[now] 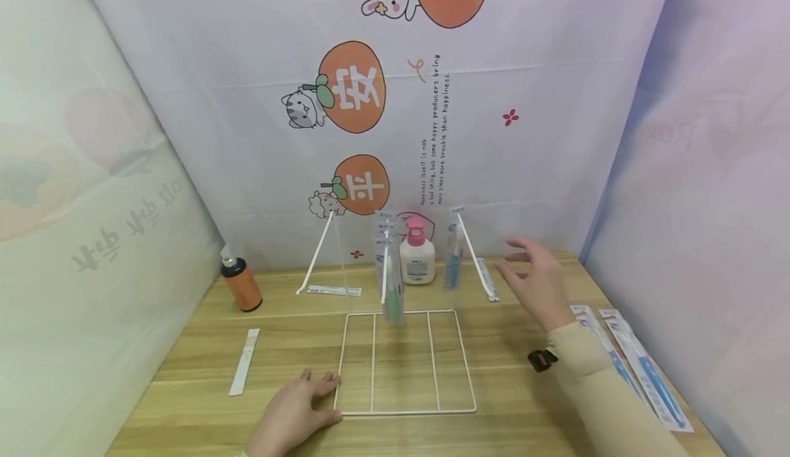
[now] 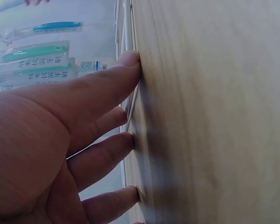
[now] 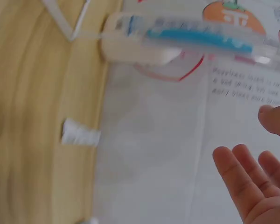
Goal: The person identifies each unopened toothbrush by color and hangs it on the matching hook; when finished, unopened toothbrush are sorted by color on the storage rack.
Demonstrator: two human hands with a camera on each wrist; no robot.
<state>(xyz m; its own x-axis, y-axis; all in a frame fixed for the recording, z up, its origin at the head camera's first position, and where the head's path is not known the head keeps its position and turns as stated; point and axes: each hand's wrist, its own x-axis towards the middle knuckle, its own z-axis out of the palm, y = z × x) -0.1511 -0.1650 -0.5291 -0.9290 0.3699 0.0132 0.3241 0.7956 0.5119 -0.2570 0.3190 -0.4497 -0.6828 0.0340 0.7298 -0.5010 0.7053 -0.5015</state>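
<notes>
In head view alone, whole wire rack (image 1: 407, 413); orange bottle (image 1: 245, 290)

1. Head view: high, set back, facing forward and down; takes in tabletop (image 1: 185, 388), rack (image 1: 407, 413), printed backdrop (image 1: 524, 169).
2. Left wrist view: rolled sideways, low, close to left hand (image 2: 42, 140); tabletop fills frame's right side.
3. Right wrist view: rolled sideways, close to right hand (image 3: 266, 191), facing backdrop.
4. Common to all three: blue toothbrush (image 1: 455, 265).
</notes>
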